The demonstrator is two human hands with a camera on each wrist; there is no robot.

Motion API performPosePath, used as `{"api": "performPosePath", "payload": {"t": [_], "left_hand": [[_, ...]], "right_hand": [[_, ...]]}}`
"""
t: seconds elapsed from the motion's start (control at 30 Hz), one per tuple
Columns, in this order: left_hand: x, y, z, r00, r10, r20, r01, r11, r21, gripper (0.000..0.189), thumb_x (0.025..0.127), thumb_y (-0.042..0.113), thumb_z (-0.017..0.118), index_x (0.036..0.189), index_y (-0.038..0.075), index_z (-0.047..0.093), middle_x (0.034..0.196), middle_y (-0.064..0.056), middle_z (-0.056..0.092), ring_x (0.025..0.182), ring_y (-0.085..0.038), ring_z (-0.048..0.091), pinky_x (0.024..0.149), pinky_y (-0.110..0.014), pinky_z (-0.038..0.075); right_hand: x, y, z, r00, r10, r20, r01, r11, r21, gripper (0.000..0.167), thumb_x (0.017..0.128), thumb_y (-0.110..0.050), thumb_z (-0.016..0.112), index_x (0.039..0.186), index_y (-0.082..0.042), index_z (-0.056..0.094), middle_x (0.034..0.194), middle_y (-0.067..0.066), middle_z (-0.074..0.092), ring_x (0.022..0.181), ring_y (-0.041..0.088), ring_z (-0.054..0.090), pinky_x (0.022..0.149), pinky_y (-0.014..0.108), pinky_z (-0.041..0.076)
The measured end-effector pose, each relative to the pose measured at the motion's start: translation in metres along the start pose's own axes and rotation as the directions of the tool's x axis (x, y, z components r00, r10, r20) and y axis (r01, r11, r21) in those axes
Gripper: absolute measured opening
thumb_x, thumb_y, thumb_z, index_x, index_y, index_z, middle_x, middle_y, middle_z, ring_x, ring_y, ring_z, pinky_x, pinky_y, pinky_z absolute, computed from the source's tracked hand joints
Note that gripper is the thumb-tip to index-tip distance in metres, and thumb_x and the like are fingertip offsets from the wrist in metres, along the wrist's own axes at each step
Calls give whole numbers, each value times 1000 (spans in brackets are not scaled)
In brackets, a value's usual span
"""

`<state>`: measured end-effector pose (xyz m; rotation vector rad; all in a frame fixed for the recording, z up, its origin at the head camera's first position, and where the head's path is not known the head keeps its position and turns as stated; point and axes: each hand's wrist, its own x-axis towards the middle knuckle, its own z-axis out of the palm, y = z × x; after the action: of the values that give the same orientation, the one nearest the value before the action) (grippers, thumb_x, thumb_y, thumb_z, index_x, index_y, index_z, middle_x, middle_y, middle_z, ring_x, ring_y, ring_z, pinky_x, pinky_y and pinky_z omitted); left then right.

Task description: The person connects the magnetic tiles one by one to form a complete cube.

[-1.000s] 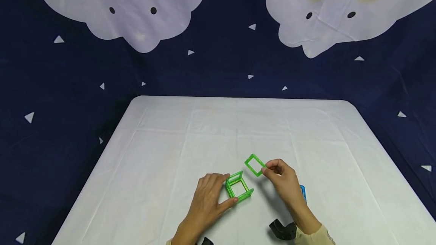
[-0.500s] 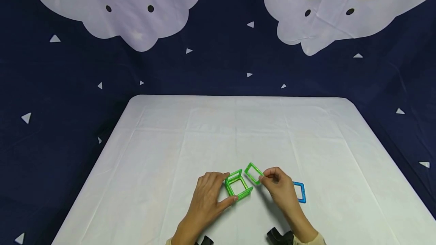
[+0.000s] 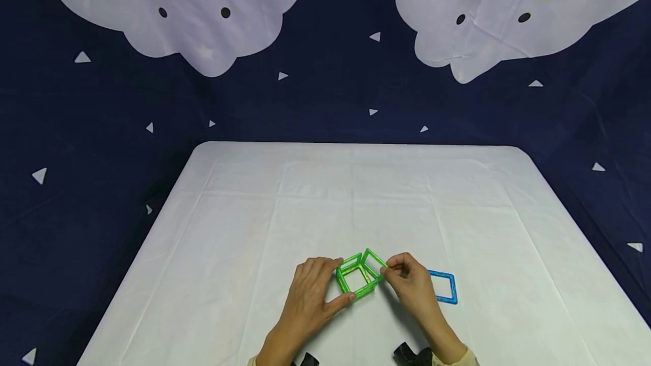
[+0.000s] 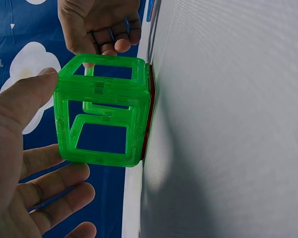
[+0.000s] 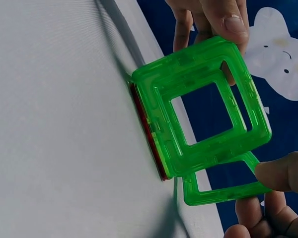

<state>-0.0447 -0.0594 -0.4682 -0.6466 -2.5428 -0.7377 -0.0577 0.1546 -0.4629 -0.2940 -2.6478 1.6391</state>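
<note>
A box of translucent green magnetic tiles [image 4: 99, 89] stands on the white table, with a red tile [image 5: 148, 131] along its bottom. My left hand [image 3: 307, 298] holds the box by its left side, thumb at the near corner and fingers at the far one. Between thumb and fingers, my right hand [image 3: 414, 284] pinches one more green square magnetic tile [image 5: 223, 195]. That tile stands upright at the box's right side, its edge right at the box frame. The top of the box is uncovered in the head view.
A blue square magnetic tile [image 3: 454, 287] lies on the white table [image 3: 254, 213] just right of my right hand, partly hidden by it. A dark blue cloth with clouds [image 3: 325, 100] hangs behind the table. Black wrist mounts [image 3: 412, 354] sit under both forearms.
My right hand has come down and left, bringing the green tile from above right up to the box's right side. More of the blue tile shows. The left hand stays in place.
</note>
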Motion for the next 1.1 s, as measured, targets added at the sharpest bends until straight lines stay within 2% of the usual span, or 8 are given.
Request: {"api": "performPosePath", "payload": {"t": [0.4, 0.67, 0.93, 1.1], "left_hand": [[0, 0, 1, 1000, -6, 10, 6, 1000, -4, 61, 74, 52, 72, 122, 16, 58, 106, 7, 61, 100, -10, 53, 84, -31, 42], [0, 1, 0, 1000, -6, 14, 6, 1000, -4, 61, 74, 52, 72, 122, 17, 58, 106, 7, 61, 100, -10, 53, 84, -31, 42], [0, 0, 1, 1000, 1, -4, -1, 1000, 2, 62, 72, 51, 74, 121, 16, 59, 104, 7, 61, 99, -10, 53, 83, -31, 42], [0, 0, 1, 1000, 9, -15, -9, 1000, 12, 62, 72, 52, 73, 120, 15, 60, 104, 7, 61, 98, -9, 53, 83, -30, 43]], "right_hand": [[-4, 0, 3, 1000, -18, 14, 18, 1000, -22, 12, 80, -12, 71, 88, -8, 62, 76, 5, 62, 65, 8, 53, 55, 22, 43], [-6, 0, 2, 999, -11, 36, 11, 1000, 6, 12, 81, -14, 70, 88, -9, 62, 77, 5, 61, 67, 9, 55, 53, 24, 45], [-8, -2, 2, 999, -22, 46, 21, 1000, 7, 11, 83, -17, 69, 88, -11, 63, 80, 4, 62, 74, 9, 57, 62, 22, 46], [-9, -2, 3, 998, -23, 53, 22, 999, 24, 9, 83, -16, 69, 87, -11, 63, 80, 3, 62, 75, 10, 57, 64, 22, 46]]}}
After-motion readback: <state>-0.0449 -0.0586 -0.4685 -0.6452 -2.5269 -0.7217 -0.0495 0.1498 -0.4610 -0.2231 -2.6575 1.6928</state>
